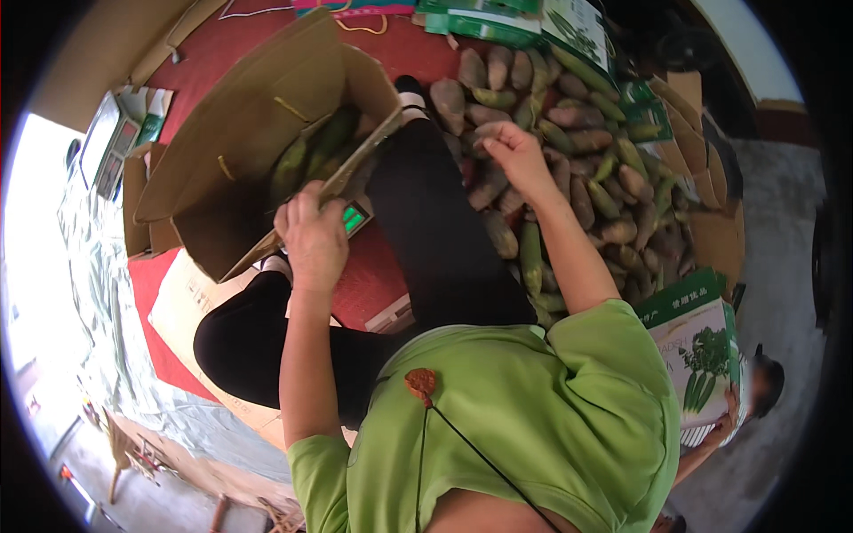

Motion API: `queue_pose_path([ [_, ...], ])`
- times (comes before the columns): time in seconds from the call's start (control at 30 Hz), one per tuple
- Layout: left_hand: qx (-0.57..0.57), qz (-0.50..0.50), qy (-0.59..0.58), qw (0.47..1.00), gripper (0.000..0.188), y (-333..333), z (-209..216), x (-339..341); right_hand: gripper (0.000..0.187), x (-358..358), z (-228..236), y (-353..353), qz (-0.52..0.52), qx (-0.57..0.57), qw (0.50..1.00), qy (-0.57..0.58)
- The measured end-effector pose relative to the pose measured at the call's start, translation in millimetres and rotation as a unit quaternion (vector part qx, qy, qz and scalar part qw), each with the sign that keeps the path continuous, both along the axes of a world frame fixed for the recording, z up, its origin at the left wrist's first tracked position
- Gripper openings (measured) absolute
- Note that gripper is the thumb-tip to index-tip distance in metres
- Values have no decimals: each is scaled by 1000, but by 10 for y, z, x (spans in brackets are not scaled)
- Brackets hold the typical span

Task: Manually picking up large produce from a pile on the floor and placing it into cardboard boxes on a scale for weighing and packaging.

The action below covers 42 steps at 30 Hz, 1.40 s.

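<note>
My left hand (pixel 313 235) grips the near edge of an open cardboard box (pixel 258 98), fingers folded over its rim. Several long green radishes (pixel 333 142) lie inside, partly in shadow. The box is on or against a scale whose green lit display (pixel 354 218) shows beside my left hand. Over the left part of a big heap of green and purplish-brown radishes (pixel 582 142) is my right hand (pixel 517 155), its fingers drawn together in a pinch. Whether anything small is between those fingertips, I cannot make out.
Between the box and the heap stretches my black-clad leg (pixel 431 222) over red cloth (pixel 209 75). Printed green-and-white cartons (pixel 577 31) lie at the back. Another person's hand (pixel 730 409) is at a similar carton (pixel 697 355) on the right. A second scale (pixel 111 147) stands far left.
</note>
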<state>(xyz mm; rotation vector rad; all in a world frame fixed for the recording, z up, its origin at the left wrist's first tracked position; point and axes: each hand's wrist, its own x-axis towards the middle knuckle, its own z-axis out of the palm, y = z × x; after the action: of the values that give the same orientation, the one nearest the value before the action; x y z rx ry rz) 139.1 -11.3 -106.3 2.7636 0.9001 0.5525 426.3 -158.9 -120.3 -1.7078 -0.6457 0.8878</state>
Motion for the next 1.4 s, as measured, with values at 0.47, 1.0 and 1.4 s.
queue_pose_path([
  [0.47,-5,-20,53,998,22,-79,86,82,20,-640,-2078,-2259,177,-359,883,-246],
  [1.0,10,182,81,980,62,-139,79,19,43,-240,-2024,-3193,-154,-530,830,-78],
  [1.4,10,179,140,974,68,-159,8,-39,92,-324,-2216,-2771,-150,-582,797,-62],
])
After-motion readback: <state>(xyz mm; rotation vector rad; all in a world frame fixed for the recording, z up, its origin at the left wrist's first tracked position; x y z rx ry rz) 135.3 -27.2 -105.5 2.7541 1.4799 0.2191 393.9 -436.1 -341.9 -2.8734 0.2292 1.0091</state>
